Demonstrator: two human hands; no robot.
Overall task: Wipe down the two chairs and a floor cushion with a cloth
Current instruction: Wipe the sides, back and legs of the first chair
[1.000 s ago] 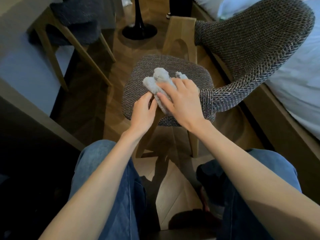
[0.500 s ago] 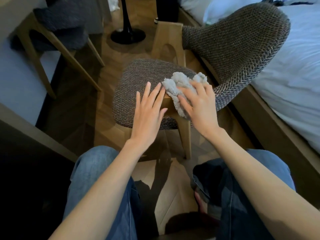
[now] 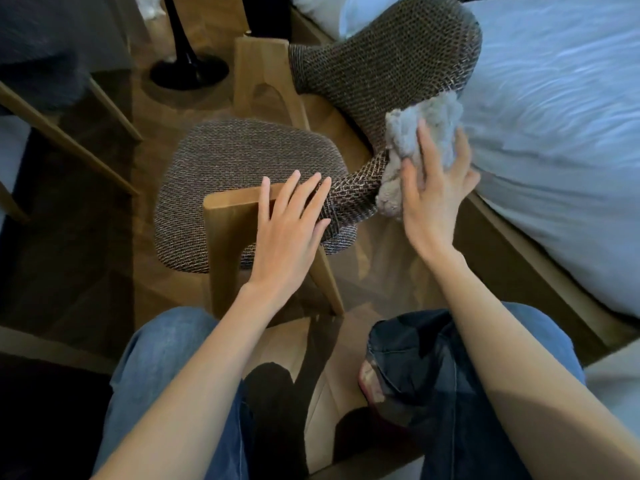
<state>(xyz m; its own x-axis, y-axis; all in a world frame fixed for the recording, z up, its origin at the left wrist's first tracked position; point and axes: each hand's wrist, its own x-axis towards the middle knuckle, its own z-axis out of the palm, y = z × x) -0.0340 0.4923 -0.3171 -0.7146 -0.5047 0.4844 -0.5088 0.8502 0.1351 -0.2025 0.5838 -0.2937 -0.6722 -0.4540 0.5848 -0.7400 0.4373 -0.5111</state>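
Woven brown-grey fabric covers the wooden-legged chair [image 3: 242,174], which stands on the dark wooden floor [image 3: 86,254] just left of the white-covered bed [image 3: 554,133]. Its curved backrest [image 3: 388,64] sweeps up on the far right, close against the bedding.

The right hand [image 3: 436,188] grips the bunched grey fluffy cloth [image 3: 415,133]. Its fingers are spread and wrapped over the cloth, pressing it against the lower right part of the backrest, where the backrest narrows down toward the seat.

The left hand [image 3: 287,223] rests at the near right edge of the seat. Its fingers are straight and fanned apart, lying across the top of the light wooden front leg [image 3: 225,244] and onto the fabric, holding nothing.

At the far left a second wooden-framed chair [image 3: 52,81] with a dark seat shows only as a blur. A black round stand base [image 3: 188,72] sits on the floor beyond the seat. Blue jeans [image 3: 166,375] fill the near edge.
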